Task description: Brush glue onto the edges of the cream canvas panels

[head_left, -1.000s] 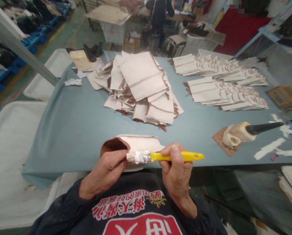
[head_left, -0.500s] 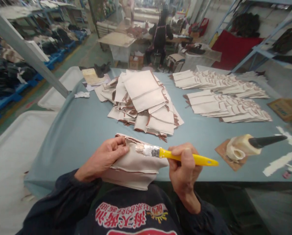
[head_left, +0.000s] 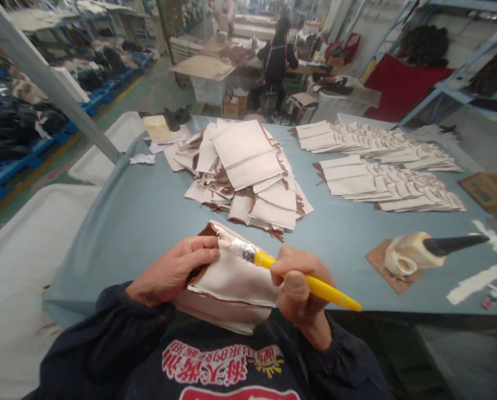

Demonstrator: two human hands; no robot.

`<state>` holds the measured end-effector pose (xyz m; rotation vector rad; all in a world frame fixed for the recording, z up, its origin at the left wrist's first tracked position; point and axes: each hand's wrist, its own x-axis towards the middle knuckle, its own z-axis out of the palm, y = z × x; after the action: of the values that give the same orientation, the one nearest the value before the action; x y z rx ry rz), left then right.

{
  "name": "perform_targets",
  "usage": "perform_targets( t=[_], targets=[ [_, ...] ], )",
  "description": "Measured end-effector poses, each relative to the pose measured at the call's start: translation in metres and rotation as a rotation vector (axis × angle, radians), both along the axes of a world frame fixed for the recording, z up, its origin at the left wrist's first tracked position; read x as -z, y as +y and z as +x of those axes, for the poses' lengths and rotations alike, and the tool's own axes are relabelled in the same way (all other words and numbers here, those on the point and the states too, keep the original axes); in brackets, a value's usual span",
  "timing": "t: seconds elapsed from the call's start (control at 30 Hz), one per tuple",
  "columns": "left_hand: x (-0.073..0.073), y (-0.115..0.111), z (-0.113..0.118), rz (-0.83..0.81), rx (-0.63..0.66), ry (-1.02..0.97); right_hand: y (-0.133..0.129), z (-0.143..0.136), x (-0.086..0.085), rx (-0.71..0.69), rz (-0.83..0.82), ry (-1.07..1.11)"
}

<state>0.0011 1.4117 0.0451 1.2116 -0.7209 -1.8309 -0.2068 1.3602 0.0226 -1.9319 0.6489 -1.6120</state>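
Note:
My left hand [head_left: 182,266] grips the left end of a cream fabric piece [head_left: 240,280] with brown lining, at the table's front edge against my body. Its fingers are closed over the edge, where the brown inside shows. In my right hand [head_left: 301,283] is a paintbrush [head_left: 332,293] with a yellow handle, fingers wrapped round it. The bristles, whitened with a pale substance, touch the upper edge of the fabric piece close to my left fingertips. Just beyond lies a loose pile of similar cream pieces [head_left: 248,153] with brown edges.
Overlapping rows of cream pieces [head_left: 348,178] lie at the back right. A cream plastic bottle [head_left: 413,253] with a dark nozzle rests on a brown board [head_left: 377,258]. White scraps [head_left: 476,283] lie right. A person [head_left: 276,64] sits beyond the table [head_left: 123,222]; white bins [head_left: 35,233] stand left.
The brush has moved left and tilted more steeply, its bristles now at the fabric's upper left edge. The fabric's left end is opened wider, showing more brown lining.

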Motion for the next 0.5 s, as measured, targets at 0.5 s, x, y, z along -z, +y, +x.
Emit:
perform_targets(
  t=[0.5],
  targets=[
    [0.0013, -0.0004, 0.0046, 0.022, 0.007, 0.128, -0.0049, 0.0044, 0.0019, -0.062, 0.023, -0.066]
  ],
)
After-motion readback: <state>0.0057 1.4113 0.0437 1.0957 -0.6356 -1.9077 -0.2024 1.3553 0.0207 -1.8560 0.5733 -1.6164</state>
